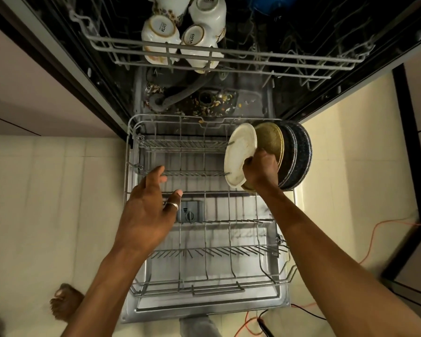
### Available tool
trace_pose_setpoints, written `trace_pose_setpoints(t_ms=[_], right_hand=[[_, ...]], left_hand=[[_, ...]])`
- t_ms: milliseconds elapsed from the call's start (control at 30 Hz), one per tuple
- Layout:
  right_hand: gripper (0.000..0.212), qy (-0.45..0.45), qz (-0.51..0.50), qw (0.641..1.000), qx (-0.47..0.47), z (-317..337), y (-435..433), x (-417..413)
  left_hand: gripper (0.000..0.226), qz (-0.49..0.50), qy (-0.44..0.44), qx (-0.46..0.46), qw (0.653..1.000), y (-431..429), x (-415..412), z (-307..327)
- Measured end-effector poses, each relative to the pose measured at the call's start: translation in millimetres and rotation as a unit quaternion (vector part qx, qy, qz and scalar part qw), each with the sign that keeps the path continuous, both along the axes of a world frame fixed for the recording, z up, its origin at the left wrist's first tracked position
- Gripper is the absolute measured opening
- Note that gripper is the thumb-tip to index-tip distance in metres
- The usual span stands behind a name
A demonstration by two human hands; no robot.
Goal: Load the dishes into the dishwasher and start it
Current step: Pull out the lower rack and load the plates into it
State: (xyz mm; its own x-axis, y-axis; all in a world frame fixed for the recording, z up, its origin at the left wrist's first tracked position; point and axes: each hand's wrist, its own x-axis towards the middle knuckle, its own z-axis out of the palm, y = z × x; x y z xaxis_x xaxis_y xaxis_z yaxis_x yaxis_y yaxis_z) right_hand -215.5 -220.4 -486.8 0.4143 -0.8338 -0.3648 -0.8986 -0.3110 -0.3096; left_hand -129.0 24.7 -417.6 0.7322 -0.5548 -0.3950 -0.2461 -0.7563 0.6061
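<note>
- Plates stand on edge along the right side of the lower rack [204,271], I'd guess so the tines keep them apart and water gets between them. Two dark plates [299,154] are outermost, then a tan plate [270,139], and the white plate [240,152] is innermost.
- Right hand [260,170] has its fingers curled round the white plate's lower rim. The plate tilts against the tan one, so it looks like it's being seated in a slot.
- Left hand [148,212] holds nothing, with its fingers loosely spread above the rack's middle. Probably ready to steady things.
- Cups [161,32] sit mouth-down in the upper rack [277,60] so they drain.
- The lower rack is pulled out over the open door [229,310].
- Food bits [216,104] litter the tub bottom.
- The floor [46,190] is pale tile, an orange cable [374,235] trails at the right, and there's a bare foot [65,300] lower left.
</note>
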Motion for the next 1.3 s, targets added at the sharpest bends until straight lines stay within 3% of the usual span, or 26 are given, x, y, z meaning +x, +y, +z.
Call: trace_pose_setpoints(t_ms=[167, 367, 500, 633, 733, 900, 1133, 1300], right_hand=[[0.032, 0.032, 0.000, 0.999, 0.024, -7, 1, 0], [0.064, 0.074, -0.007, 0.997, 0.013, 12, 3, -19], [0.052, 0.003, 0.021, 1.000, 0.003, 33, 25, -37], [0.030, -0.067, 0.031, 0.995, 0.069, 75, 60, -44], [0.030, -0.140, -0.039, 0.975, 0.170, 125, 92, -34], [0.009, -0.215, -0.040, 0.929, 0.298, 253, 162, 14], [0.010, -0.261, 0.032, 0.911, 0.318, 432, 296, 93], [0.012, -0.321, 0.089, 0.885, 0.324, 518, 411, 164]], left_hand=[[0.067, 0.006, 0.021, 0.007, 1.000, 4, -1, -3], [0.062, 0.002, 0.038, 0.010, 0.999, 7, -2, 0], [0.056, -0.024, 0.063, 0.000, 0.998, 12, 0, 11], [0.049, -0.024, 0.074, -0.027, 0.997, 22, 8, 42], [0.042, -0.008, 0.083, -0.047, 0.995, 39, 18, 82], [0.035, 0.052, 0.078, -0.083, 0.992, 86, 40, 186], [0.031, 0.151, 0.068, -0.192, 0.967, 215, 82, 323], [0.025, 0.200, 0.009, -0.217, 0.955, 332, 138, 408]])
